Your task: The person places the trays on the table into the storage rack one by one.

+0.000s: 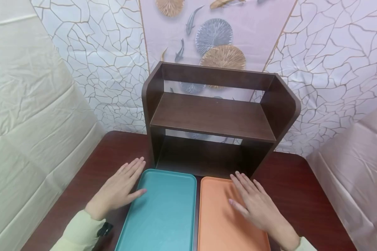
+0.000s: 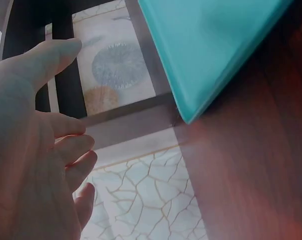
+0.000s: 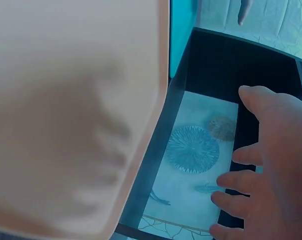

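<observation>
A teal tray [image 1: 166, 209] and an orange tray [image 1: 221, 219] lie side by side on the table, long sides toward the front. My left hand [image 1: 119, 186] is held over the teal tray's left edge, fingers straight and thumb spread, nothing in it. Over the right part of the orange tray, my right hand [image 1: 254, 202] is stretched out, casting a shadow on the tray; it holds nothing. In the left wrist view the left hand [image 2: 35, 135] appears beside the teal tray's corner [image 2: 191, 100]. The right wrist view has the right hand [image 3: 271, 165] with its fingers apart.
Behind the trays stands a dark brown two-tier shelf [image 1: 213, 115] with bare boards. The dark red table [image 1: 301, 198] extends to both sides. A patterned cloth backdrop [image 1: 103, 52] hangs behind, with pale cloth [image 1: 28, 122] at the left and more cloth [image 1: 361, 167] at the right.
</observation>
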`<action>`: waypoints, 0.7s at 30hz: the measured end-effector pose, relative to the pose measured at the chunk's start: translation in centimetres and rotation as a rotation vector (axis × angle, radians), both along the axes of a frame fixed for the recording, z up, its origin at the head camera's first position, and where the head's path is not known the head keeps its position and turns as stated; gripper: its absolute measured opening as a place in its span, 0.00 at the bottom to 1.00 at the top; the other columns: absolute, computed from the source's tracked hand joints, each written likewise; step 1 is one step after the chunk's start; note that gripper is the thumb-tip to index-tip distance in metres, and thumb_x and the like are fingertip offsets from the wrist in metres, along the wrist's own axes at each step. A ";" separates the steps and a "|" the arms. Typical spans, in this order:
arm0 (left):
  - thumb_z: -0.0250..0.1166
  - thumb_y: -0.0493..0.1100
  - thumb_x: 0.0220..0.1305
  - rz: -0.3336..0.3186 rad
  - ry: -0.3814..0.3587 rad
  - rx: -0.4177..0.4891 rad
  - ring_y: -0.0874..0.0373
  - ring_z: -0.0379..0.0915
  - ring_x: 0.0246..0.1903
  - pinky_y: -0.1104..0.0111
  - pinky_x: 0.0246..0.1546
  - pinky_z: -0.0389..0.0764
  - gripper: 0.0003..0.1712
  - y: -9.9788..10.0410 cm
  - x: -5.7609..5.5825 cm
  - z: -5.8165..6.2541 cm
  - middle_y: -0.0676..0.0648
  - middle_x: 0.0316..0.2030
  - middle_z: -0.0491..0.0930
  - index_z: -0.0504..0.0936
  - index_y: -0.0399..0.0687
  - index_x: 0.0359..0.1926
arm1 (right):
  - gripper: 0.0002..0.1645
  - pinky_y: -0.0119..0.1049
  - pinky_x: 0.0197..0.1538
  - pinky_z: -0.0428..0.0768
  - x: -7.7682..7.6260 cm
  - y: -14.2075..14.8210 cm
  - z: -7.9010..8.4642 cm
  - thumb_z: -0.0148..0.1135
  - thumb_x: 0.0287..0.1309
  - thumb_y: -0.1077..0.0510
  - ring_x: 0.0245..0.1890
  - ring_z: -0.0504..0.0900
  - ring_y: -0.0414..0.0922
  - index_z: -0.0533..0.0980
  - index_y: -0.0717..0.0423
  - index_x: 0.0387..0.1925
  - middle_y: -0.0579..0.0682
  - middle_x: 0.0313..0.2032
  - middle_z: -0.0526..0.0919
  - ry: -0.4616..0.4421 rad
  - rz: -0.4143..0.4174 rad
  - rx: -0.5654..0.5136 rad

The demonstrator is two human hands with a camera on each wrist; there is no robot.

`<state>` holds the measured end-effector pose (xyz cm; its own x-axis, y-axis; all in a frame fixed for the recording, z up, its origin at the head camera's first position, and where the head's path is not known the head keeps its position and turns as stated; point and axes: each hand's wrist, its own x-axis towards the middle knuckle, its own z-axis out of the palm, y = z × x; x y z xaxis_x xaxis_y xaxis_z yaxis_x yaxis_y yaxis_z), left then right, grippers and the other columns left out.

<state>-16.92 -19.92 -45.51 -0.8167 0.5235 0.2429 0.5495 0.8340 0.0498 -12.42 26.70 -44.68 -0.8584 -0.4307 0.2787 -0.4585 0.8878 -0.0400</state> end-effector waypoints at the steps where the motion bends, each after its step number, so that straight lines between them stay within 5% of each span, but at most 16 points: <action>1: 0.67 0.63 0.69 0.002 -0.004 0.001 0.42 0.58 0.81 0.44 0.80 0.64 0.53 -0.2 0.0 0.2 0.39 0.81 0.61 0.59 0.37 0.81 | 0.46 0.63 0.74 0.69 0.1 0.1 0.2 0.66 0.68 0.39 0.75 0.73 0.58 0.66 0.55 0.78 0.57 0.76 0.72 0.004 0.006 -0.009; 11: 0.66 0.60 0.72 0.011 -0.040 0.027 0.39 0.54 0.82 0.47 0.82 0.61 0.52 -2.3 -0.6 3.4 0.36 0.82 0.59 0.56 0.34 0.82 | 0.33 0.56 0.58 0.86 0.8 2.0 2.1 0.72 0.66 0.47 0.57 0.88 0.56 0.79 0.62 0.64 0.58 0.59 0.87 -0.077 -0.024 -0.118; 21: 0.66 0.56 0.72 -0.035 0.038 0.030 0.36 0.56 0.81 0.50 0.84 0.55 0.51 -4.0 -1.4 8.2 0.33 0.81 0.59 0.56 0.32 0.81 | 0.07 0.31 0.32 0.84 1.2 4.7 2.3 0.78 0.55 0.55 0.28 0.84 0.31 0.86 0.49 0.32 0.38 0.28 0.88 -0.193 -0.116 -0.223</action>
